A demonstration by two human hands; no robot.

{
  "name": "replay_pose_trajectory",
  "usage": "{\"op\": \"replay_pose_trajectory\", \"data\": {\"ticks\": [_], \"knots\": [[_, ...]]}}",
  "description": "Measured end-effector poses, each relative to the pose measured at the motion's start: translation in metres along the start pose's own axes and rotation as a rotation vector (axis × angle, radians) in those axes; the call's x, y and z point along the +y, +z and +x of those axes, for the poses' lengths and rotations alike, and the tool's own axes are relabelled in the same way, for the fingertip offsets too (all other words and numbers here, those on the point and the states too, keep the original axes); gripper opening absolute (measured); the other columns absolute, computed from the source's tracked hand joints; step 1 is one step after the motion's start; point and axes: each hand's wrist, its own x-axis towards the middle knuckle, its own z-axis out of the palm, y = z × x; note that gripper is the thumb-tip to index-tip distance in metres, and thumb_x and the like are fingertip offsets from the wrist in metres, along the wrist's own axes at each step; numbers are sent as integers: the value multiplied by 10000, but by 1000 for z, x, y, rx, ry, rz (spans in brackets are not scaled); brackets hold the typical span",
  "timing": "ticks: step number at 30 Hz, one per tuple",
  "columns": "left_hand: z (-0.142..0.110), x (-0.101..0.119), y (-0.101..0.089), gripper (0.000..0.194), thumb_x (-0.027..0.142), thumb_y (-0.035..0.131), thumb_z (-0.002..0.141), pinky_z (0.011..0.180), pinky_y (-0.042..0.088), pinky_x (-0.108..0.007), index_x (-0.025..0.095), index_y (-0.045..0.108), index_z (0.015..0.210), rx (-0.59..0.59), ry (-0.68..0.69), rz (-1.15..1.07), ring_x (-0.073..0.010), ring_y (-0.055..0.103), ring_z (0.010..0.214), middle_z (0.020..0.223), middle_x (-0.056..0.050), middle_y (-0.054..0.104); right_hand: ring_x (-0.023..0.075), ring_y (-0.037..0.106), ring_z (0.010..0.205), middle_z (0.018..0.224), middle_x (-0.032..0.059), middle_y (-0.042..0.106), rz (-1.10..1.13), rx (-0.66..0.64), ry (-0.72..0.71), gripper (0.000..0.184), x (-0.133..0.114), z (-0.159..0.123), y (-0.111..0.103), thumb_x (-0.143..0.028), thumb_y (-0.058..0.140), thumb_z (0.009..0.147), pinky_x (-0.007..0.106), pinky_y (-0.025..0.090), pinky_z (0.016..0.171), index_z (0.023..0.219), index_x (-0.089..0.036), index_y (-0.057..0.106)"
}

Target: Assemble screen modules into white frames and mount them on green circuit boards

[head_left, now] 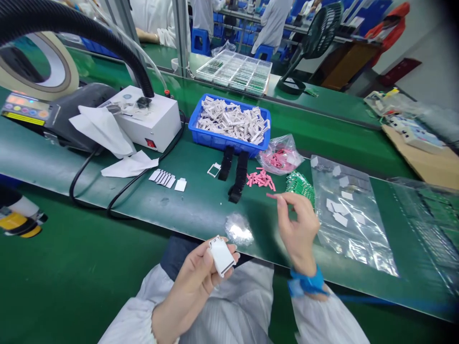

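Note:
My left hand holds a small white plastic housing tilted above my lap, in front of the bench edge. Between thumb and forefinger, my right hand pinches a thin pink strip above the bench. A blue band circles the right wrist. Just beyond that hand lies a loose pile of pink strips, with a clear bag of more pink pieces behind it. Green circuit boards are stacked beside the right fingers. A heap of small clear pieces rests near the bench edge.
A blue bin full of white frames stands behind black strips. White pieces lie in a row at left, near a white box with a hose and cables. A plastic bag with white pieces lies at right. People sit beyond.

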Motion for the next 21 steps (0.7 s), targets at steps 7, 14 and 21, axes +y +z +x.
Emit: {"op": "replay_pose_trajectory", "data": {"ticks": [7,14,21], "knots": [[1,-2,7,233,321,719,735,726,557,-177,198,721,933,-64,-25,-43,-94,682,799,890,-18,749,126,548,887,948,72,590,484,-248,-311,133,-72,-23,-41,-91,476,861,278,456,755,894,-138,596],[-4,-2,4,241,323,685,770,729,560,-167,207,711,979,-104,-45,-31,-84,681,797,922,-12,745,133,548,899,956,71,592,504,-293,-286,130,-67,-23,-41,-90,472,863,298,444,767,887,-135,592],[-4,-3,5,240,329,692,757,729,551,-152,211,715,965,-126,-37,-29,-79,682,804,917,-6,747,146,564,886,916,58,663,379,-267,-374,120,-72,-26,-46,-125,508,861,303,443,729,874,-154,624]]}}
